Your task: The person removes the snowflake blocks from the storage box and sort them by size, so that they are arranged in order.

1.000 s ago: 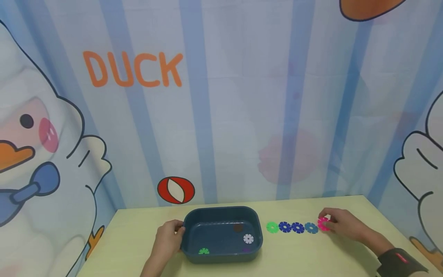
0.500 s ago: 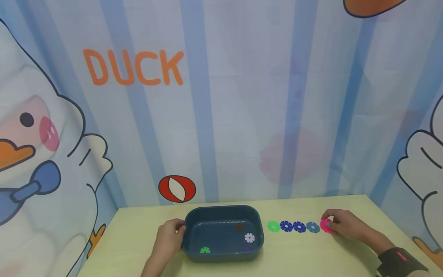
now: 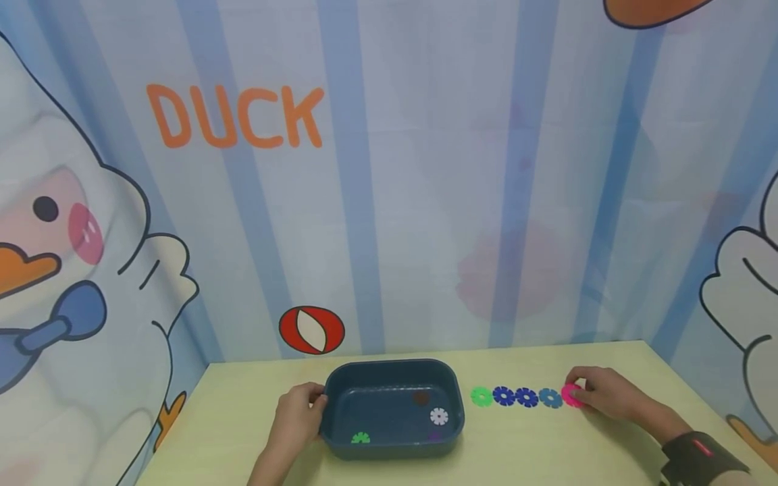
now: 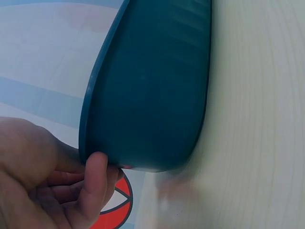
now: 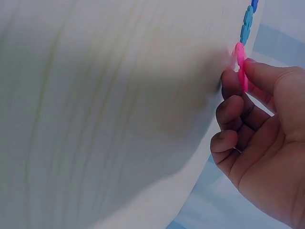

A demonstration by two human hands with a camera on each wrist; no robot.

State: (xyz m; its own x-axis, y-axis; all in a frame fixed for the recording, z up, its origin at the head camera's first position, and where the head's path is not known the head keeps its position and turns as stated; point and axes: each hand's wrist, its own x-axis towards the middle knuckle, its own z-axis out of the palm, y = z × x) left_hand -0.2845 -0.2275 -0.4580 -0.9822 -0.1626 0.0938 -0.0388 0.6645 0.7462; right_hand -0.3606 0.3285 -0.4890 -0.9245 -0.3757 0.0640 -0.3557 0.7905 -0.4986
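- Five toothed discs [image 3: 527, 397] ran in a row across the pale table [image 3: 516, 445] in the head view, to the right of a dark blue tray [image 3: 392, 451]. Outward from the tray came a light green disc [image 3: 480, 396], two dark blue discs [image 3: 504, 395], a lighter blue disc [image 3: 550, 398] and a pink disc [image 3: 572, 395].
- Also in the head view, the right hand [image 3: 608, 393] had its digits pinched together on the pink disc at the row's outer end, while the left hand [image 3: 297, 413] was clamped on the tray's left side.
- Inside the tray, that view showed a brown piece [image 3: 421, 398], a white disc [image 3: 439, 416], a dim purple piece [image 3: 435, 437] and a green piece [image 3: 361, 438] half hidden by the front wall. Behind hung a striped curtain [image 3: 425, 202] printed with DUCK.
- In the left wrist view, the left hand gripped the tray by its rim.
- In the right wrist view, the right thumb and a finger held the pink disc nearly edge-on, its end close against the lighter blue disc; whether they were joined could not be told.
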